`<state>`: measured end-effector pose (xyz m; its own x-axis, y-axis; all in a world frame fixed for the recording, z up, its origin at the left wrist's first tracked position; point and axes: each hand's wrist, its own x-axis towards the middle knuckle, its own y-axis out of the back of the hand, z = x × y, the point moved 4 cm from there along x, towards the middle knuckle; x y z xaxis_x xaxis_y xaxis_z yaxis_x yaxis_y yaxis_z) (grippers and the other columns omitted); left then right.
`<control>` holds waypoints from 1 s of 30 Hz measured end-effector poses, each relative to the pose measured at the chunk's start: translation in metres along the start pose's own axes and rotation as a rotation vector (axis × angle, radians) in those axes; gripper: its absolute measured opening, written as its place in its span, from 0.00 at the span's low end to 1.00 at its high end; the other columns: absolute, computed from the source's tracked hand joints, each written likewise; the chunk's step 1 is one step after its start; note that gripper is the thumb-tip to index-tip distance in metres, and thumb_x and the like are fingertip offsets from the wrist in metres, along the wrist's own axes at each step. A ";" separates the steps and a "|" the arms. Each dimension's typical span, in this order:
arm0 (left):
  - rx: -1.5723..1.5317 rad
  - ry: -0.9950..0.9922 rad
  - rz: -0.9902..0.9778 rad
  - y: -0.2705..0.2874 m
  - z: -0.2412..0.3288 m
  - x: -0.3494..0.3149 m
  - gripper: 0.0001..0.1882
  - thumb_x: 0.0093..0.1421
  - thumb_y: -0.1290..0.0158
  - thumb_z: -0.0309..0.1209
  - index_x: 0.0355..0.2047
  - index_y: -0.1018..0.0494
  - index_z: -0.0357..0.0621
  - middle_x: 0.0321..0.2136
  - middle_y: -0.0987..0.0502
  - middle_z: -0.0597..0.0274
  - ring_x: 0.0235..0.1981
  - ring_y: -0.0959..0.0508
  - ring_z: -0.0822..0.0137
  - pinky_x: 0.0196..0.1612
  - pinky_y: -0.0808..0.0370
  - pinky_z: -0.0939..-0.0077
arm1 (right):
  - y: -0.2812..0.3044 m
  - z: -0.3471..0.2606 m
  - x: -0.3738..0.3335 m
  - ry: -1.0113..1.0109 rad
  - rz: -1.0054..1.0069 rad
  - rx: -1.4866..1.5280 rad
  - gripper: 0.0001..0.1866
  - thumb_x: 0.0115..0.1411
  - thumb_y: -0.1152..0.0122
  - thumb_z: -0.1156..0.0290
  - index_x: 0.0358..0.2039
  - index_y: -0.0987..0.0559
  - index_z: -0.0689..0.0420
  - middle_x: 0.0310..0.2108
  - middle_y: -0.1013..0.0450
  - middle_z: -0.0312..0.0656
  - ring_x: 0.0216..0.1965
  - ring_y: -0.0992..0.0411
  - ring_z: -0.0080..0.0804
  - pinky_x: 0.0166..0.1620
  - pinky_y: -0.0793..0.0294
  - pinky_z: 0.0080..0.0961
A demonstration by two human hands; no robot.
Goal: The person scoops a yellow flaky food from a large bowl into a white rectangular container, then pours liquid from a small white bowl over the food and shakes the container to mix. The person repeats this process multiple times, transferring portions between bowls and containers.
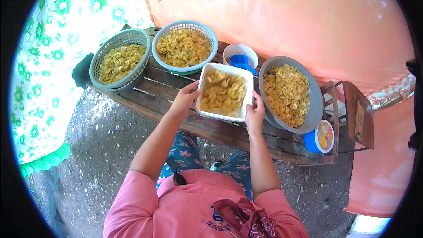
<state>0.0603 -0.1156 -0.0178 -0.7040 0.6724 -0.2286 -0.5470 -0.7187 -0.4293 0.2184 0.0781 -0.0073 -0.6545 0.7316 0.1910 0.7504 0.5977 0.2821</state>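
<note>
We see dark lettering [219, 226] on the shirt [183, 202], a yellow label [326, 136] on the tub [311, 142], its print too small for us.

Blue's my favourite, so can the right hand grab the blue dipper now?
Probably not right now: the right hand is holding the white square tub. Once free, it likely could: the blue dipper pokes partly out of the white bucket close by.

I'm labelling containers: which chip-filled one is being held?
The square white plastic tub, between left hand and right hand; the round grey basin, round blue plastic basket and round grey-green basket are unheld.
</note>
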 end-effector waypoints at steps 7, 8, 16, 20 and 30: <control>-0.020 -0.056 0.014 0.001 0.003 0.000 0.27 0.62 0.50 0.23 0.62 0.39 0.38 0.53 0.29 0.59 0.50 0.28 0.70 0.54 0.32 0.75 | -0.002 -0.004 -0.001 0.000 0.033 -0.003 0.26 0.54 0.54 0.86 0.56 0.32 0.64 0.34 0.30 0.37 0.32 0.35 0.22 0.37 0.33 0.18; -0.020 -0.033 0.012 0.001 0.001 -0.001 0.27 0.62 0.50 0.23 0.62 0.39 0.38 0.51 0.28 0.58 0.49 0.28 0.70 0.53 0.32 0.75 | -0.001 -0.005 0.000 0.007 0.078 0.055 0.25 0.55 0.53 0.86 0.56 0.32 0.65 0.35 0.30 0.38 0.33 0.34 0.23 0.38 0.33 0.19; -0.041 -0.079 -0.005 -0.004 0.006 -0.005 0.27 0.62 0.50 0.23 0.63 0.41 0.38 0.50 0.27 0.58 0.48 0.27 0.71 0.51 0.30 0.76 | 0.004 -0.008 -0.004 0.091 0.088 0.161 0.26 0.54 0.54 0.87 0.56 0.31 0.62 0.37 0.30 0.39 0.37 0.31 0.25 0.42 0.31 0.21; -0.026 -0.135 -0.012 0.000 0.004 -0.002 0.26 0.62 0.50 0.24 0.62 0.38 0.41 0.46 0.25 0.60 0.44 0.25 0.73 0.47 0.28 0.77 | 0.008 -0.012 -0.004 0.318 0.170 0.128 0.26 0.55 0.54 0.86 0.56 0.32 0.61 0.32 0.32 0.36 0.30 0.36 0.22 0.36 0.33 0.19; -0.040 0.028 0.245 0.045 -0.020 0.026 0.32 0.60 0.43 0.36 0.61 0.41 0.38 0.45 0.28 0.56 0.39 0.26 0.68 0.42 0.27 0.75 | 0.003 0.033 -0.008 -0.138 0.078 -0.038 0.28 0.53 0.52 0.85 0.57 0.30 0.56 0.28 0.31 0.34 0.27 0.35 0.22 0.33 0.33 0.21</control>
<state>0.0263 -0.1268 -0.0609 -0.8003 0.4842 -0.3536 -0.3431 -0.8535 -0.3922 0.2290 0.0845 -0.0388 -0.5739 0.8147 0.0834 0.7926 0.5269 0.3070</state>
